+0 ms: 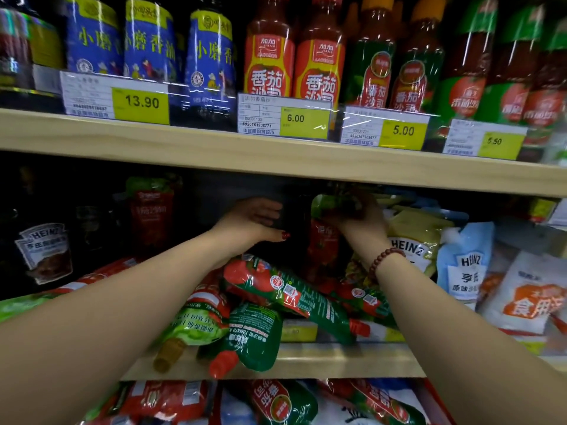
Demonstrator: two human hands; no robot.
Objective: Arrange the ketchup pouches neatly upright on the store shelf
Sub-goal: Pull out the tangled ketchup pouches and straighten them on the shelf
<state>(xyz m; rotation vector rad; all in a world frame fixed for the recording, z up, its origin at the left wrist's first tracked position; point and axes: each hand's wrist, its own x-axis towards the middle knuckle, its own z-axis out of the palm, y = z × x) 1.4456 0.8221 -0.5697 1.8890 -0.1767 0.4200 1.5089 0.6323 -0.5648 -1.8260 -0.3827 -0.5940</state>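
Both arms were in under the upper shelf board (276,154), right in the middle of the frame. My right hand (360,223) was clamped over the green top of a ketchup pouch (322,240), fingers curled round it. The pouch stood upright at centre right, its red body showing below my palm, just left of the yellow Heinz pouch (411,240). A bead bracelet (385,259) sat on that wrist. My left hand (253,217) was spread flat a little to the left, fingers straight and holding nothing; I could not tell whether it touched anything in the dark gap behind it.

Below my forearms, at lower centre, the heap of pouches (288,289) lay flat and criss-crossed. One green pouch (254,335) hung cap-down over the shelf edge (337,360). At the back left a lone pouch (150,210) stood upright in shadow, and a Heinz bottle (43,250) stood at far left. On the right were a pale blue Heinz pouch (466,268) and a white bag (527,296).

Across the top of the frame ran blue-labelled bottles (147,41), red ketchup bottles (270,56) and yellow price tags (141,102) reading 13.90, 6.00 and 5.00. More pouches (276,400) lay along the bottom edge
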